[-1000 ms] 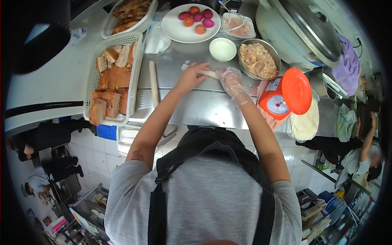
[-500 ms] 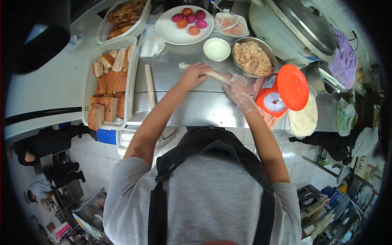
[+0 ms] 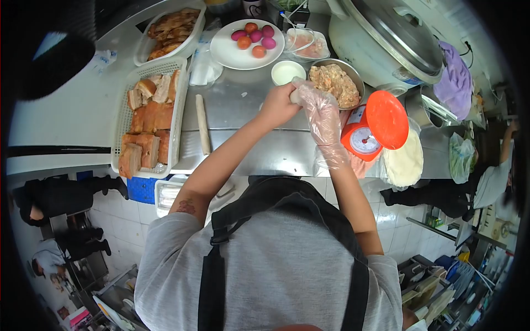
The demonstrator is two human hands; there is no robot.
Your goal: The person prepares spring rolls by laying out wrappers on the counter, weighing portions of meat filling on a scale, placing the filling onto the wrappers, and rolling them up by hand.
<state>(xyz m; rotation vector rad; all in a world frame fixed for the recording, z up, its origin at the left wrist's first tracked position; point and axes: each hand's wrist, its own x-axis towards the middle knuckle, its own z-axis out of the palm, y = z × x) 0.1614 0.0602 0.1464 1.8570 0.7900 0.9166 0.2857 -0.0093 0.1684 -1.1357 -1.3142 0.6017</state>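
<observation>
My bare left hand [image 3: 280, 105] is closed around a pale piece of dough [image 3: 295, 97], most of it hidden by the fingers. My right hand [image 3: 318, 105], in a clear plastic glove, presses against the same dough from the right, its fingers bent together. Both hands are held over the front part of the steel counter, just below a small white bowl [image 3: 288, 72]. A metal bowl of minced filling [image 3: 335, 85] stands right behind my right hand. Left of my left hand lies a pale rolling pin [image 3: 202, 124].
A white basket of roast meat slabs [image 3: 181, 110] stands left. Behind are a plate of coloured eggs [image 3: 225, 54] and a tray of meat slices [image 3: 141, 52]. To the right stand a red scale [image 3: 361, 139], covered dough [image 3: 402, 160] and a large lidded pot [image 3: 364, 49]. Other people stand at the sides.
The long dough roll that lay under both hands on the counter is now gathered between them. My hands came together and rose off the counter. Small scraps are left on the steel.
</observation>
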